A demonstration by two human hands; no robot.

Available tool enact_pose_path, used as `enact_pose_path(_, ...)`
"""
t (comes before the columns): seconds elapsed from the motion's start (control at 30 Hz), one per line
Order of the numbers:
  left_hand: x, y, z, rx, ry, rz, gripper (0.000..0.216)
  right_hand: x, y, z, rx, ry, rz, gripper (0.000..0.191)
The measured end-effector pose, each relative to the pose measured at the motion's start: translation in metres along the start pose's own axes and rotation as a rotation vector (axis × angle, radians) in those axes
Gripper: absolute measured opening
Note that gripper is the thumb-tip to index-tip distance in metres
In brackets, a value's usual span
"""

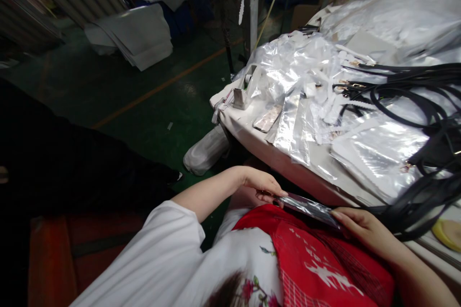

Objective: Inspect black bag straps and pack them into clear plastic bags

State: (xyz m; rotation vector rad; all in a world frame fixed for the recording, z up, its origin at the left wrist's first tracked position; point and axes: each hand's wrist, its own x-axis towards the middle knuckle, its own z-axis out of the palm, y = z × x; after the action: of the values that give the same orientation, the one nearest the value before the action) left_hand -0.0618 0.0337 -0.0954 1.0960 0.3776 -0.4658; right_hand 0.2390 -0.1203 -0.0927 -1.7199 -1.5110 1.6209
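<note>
Between my two hands, above the lap, a narrow clear plastic bag [309, 207] with something dark in or behind it is stretched out. My left hand [265, 185] pinches its left end, thumb on top. At its right end my right hand [360, 226] grips the edge between thumb and fingers. What lies inside the bag is too blurred to name. Close by on the table, a bundle of black straps [406, 100] with gold-coloured clasps rests beside flat plastic bags [295, 120].
The white-covered table [248, 134] curves round in front, piled with plastic bags [414, 9]. A phone [268, 118] and a small metal holder [242, 96] sit near its edge. A yellow tape roll [446, 234] lies right; a wrapped bundle [207, 149] is on the floor. Someone's dark-clothed leg [118, 158] is at left.
</note>
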Motion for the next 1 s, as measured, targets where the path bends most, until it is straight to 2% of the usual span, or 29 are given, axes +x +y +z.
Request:
enact_pose_path(0.13, 0.011, -0.005, 0.001, -0.064, -0.026, -0.016, 0.038, -0.002, -0.001, -0.004, -0.024, -0.025, -0.061, 0.046)
enact_pose_path(0.23, 0.016, -0.008, -0.002, -0.048, -0.004, -0.053, 0.044, 0.0, -0.003, 0.0, -0.142, -0.013, -0.123, 0.038)
enact_pose_path(0.33, 0.017, -0.009, -0.001, -0.035, -0.058, -0.1, 0.066, 0.002, -0.006, 0.006, -0.378, 0.129, -0.24, 0.032)
enact_pose_path(0.4, 0.018, -0.011, 0.003, -0.124, -0.123, -0.141, 0.072, 0.003, -0.007, 0.009, -0.516, 0.227, -0.31, 0.031)
enact_pose_path(0.5, 0.016, -0.017, 0.014, -0.241, -0.142, -0.083, 0.057, 0.004, -0.009, 0.009, -0.607, 0.335, -0.363, 0.031)
enact_pose_path(0.6, 0.01, -0.015, 0.023, -0.406, -0.076, 0.086, 0.033, 0.006, -0.011, 0.008, -0.568, 0.416, -0.367, 0.031)
enact_pose_path(0.7, -0.003, 0.007, 0.027, -0.666, 0.121, 0.361, 0.025, 0.014, -0.012, 0.019, -0.386, 0.4, -0.319, 0.035)
enact_pose_path(0.77, -0.013, 0.031, 0.025, -0.857, 0.348, 0.597, 0.018, 0.021, -0.015, 0.04, -0.233, 0.336, -0.288, 0.039)
enact_pose_path(0.83, -0.021, 0.054, 0.021, -0.94, 0.629, 0.843, 0.01, 0.023, -0.024, 0.067, -0.078, 0.189, -0.285, 0.04)
enact_pose_path(0.9, -0.023, 0.069, 0.015, -0.75, 0.965, 1.031, 0.013, 0.019, -0.041, 0.088, 0.05, -0.017, -0.327, 0.038)
enact_pose_path(0.93, -0.022, 0.072, 0.013, -0.597, 1.109, 1.077, 0.016, 0.014, -0.051, 0.092, 0.09, -0.07, -0.358, 0.038)
enact_pose_path(0.97, -0.02, 0.072, 0.013, -0.421, 1.22, 1.086, 0.018, 0.008, -0.061, 0.091, 0.116, -0.068, -0.387, 0.039)
enact_pose_path(1.0, -0.017, 0.068, 0.015, -0.227, 1.295, 1.058, 0.019, 0.001, -0.072, 0.084, 0.139, -0.006, -0.406, 0.04)
